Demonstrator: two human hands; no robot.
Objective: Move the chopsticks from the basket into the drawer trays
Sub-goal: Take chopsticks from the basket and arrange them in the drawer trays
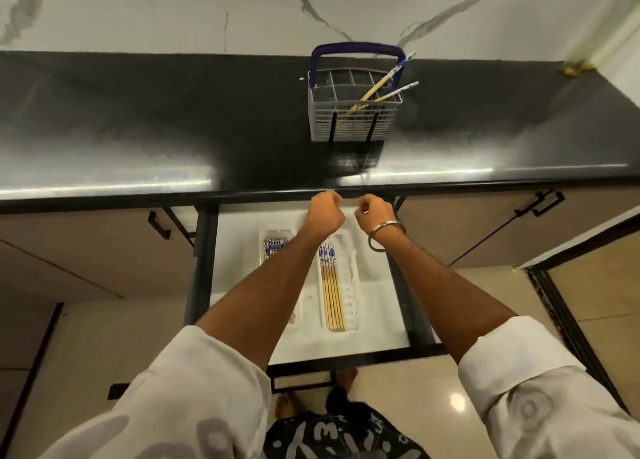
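Chopsticks [384, 90], 2 showing, lean in the right compartments of the grey basket [349, 126], which stands on the black surface [138, 129] toward its back edge. More chopsticks lie in 2 white trays [351, 285] in the open drawer [401, 285] below the front edge. Above the drawer's rear, the left hand [325, 213] and right hand [372, 213] have fingers curled, gripping nothing.

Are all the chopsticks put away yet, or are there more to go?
Not yet. Done: chopsticks already lie in both drawer trays, the left tray and the right tray. In hand: nothing. The left hand and right hand are curled and hold no chopsticks, above the open drawer. Left: a few chopsticks lean in the basket on the counter.
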